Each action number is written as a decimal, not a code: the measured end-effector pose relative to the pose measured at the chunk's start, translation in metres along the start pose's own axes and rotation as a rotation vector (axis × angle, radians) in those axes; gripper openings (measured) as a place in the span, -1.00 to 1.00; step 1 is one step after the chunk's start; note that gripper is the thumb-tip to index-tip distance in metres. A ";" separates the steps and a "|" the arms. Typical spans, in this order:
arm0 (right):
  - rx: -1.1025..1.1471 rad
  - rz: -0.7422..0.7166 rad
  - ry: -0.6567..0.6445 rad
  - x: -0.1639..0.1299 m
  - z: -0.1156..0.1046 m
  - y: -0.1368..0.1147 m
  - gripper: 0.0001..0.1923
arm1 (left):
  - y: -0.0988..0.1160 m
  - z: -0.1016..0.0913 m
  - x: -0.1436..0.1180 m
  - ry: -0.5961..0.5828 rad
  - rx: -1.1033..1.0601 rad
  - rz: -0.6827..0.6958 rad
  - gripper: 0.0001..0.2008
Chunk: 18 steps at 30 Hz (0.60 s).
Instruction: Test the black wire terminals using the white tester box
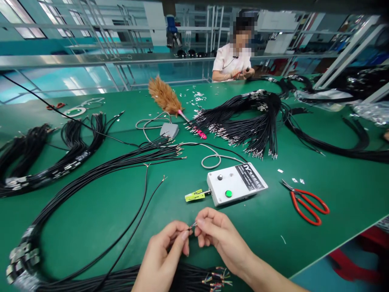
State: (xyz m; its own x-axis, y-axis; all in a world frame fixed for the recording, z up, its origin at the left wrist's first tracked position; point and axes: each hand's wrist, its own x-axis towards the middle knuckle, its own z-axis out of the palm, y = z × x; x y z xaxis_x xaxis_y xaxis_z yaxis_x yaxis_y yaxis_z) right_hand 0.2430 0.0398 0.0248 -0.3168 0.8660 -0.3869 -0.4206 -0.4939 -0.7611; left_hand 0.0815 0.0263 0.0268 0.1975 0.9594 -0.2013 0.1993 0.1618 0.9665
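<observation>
Near the front edge of the green table (100, 202), my left hand (165, 255) and my right hand (217, 235) meet fingertip to fingertip. Between them they pinch the stripped end of a thin black wire (191, 226). Just beyond the hands sits a white tester box (235, 183) with a green button, a black knob and a yellow-green clip on its left side. Under my wrists lies a bundle of black cables (194, 278) with coloured bare ends.
Red-handled scissors (306, 202) lie right of the box. Black cable bundles (258, 121) fan out across the table, with more coiled at left (45, 162). A feather duster (168, 101) and a grey pedal (169, 129) lie behind. A person in white (232, 61) works at the far side.
</observation>
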 end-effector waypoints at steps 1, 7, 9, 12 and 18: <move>0.004 -0.007 0.004 0.000 0.000 0.002 -0.59 | 0.000 0.000 0.000 0.005 -0.001 0.001 -0.69; -0.110 -0.082 0.031 -0.001 -0.003 0.010 -0.57 | -0.005 0.000 0.001 0.027 0.007 0.009 -0.73; -0.152 -0.120 0.033 0.000 -0.002 0.009 -0.57 | -0.007 -0.001 0.000 0.028 0.035 0.027 -0.74; -0.210 -0.154 0.049 0.001 -0.001 0.005 -0.58 | -0.005 0.000 -0.001 0.036 0.088 0.089 -0.83; -0.284 -0.122 0.028 0.000 -0.002 0.002 -0.58 | 0.005 0.010 0.006 0.076 -0.001 0.208 -0.90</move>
State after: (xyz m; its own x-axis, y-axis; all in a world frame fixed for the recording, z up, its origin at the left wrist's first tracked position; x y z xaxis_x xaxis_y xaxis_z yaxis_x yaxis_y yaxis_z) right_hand 0.2440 0.0391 0.0222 -0.2536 0.9212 -0.2950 -0.1980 -0.3480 -0.9163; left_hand 0.0933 0.0301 0.0290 0.1617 0.9867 0.0151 0.1606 -0.0414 0.9862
